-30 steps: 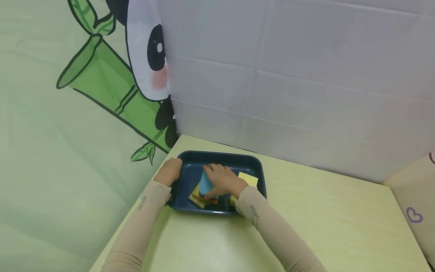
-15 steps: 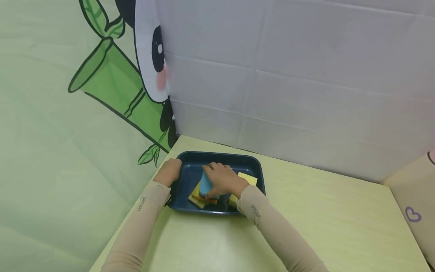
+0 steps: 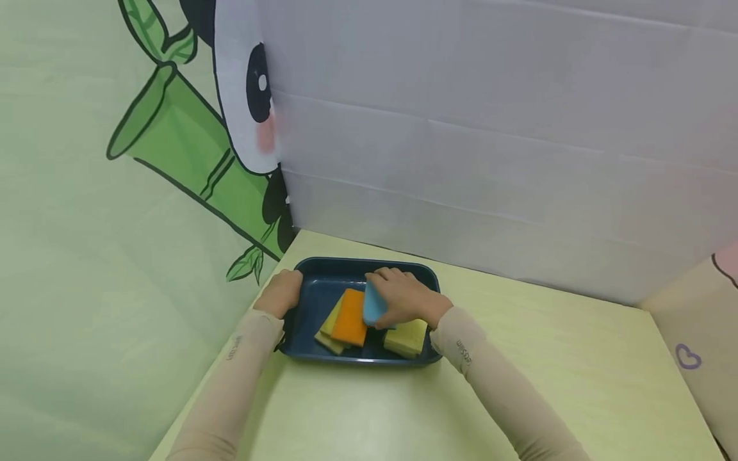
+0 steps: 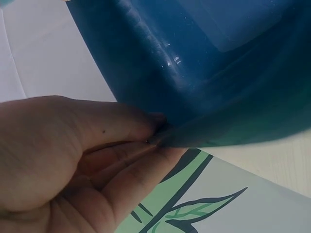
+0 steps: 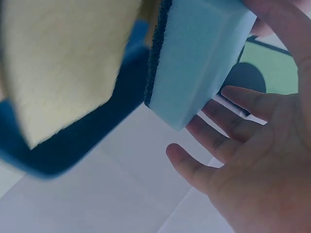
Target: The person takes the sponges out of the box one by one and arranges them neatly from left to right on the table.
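Pinching the dark blue tray [image 3: 328,285] by its left edge is the left grip [image 3: 279,293]; inside, yellow pieces [image 3: 329,322] lie partly under an orange piece [image 3: 349,319]; next, a light blue sponge [image 3: 373,305] is held over the tray by the right grip [image 3: 406,299], near a yellow block [image 3: 406,337].

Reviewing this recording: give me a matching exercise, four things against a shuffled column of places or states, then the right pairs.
Things:
1. left hand
2. right hand
3. orange piece
4. tray

Places or states:
A. lies partly over yellow pieces
B. grips the tray's edge
C. dark blue, on the table
D. holds the blue sponge

Pairs: 1-B, 2-D, 3-A, 4-C
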Available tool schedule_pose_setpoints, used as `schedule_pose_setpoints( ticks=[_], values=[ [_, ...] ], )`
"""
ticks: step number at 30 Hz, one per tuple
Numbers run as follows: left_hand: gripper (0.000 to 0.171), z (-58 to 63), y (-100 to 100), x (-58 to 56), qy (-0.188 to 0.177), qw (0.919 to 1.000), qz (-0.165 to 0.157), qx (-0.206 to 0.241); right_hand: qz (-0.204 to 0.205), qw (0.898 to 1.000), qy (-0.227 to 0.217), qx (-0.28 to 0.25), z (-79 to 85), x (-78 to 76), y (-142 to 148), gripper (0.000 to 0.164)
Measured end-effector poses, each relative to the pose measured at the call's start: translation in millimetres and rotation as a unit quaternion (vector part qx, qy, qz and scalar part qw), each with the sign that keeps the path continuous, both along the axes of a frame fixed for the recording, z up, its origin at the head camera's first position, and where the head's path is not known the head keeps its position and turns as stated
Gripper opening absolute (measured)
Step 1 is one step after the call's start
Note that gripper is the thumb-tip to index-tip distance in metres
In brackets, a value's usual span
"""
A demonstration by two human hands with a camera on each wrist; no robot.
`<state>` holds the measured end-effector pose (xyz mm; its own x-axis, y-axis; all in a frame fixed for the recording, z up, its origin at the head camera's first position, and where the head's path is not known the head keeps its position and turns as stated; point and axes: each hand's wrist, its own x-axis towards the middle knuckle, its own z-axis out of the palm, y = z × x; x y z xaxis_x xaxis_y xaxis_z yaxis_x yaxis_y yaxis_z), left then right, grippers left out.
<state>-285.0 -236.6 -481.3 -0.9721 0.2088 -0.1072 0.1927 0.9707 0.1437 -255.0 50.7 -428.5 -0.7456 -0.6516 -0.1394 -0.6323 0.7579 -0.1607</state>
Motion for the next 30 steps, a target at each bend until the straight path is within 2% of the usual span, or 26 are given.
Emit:
schedule_pose_setpoints(
  ticks=[12, 19, 30],
  values=[
    [0.012, -1.5, -6, 0.7, 0.01, 0.9999, -0.009, 0.0, -0.038, 0.999, -0.012, -0.003, 4.1, -10.0, 62, 0.104],
    [0.011, -1.9, -5, 0.5, -0.003, 1.0, -0.006, 0.002, -0.051, 0.998, -0.019, -0.015, 4.7, -10.6, 103, 0.102],
    [0.011, -4.5, -7, 0.7, 0.009, 1.0, -0.003, 0.001, -0.07, 0.997, -0.026, -0.038, -9.9, -16.7, 161, 0.102]
  ],
)
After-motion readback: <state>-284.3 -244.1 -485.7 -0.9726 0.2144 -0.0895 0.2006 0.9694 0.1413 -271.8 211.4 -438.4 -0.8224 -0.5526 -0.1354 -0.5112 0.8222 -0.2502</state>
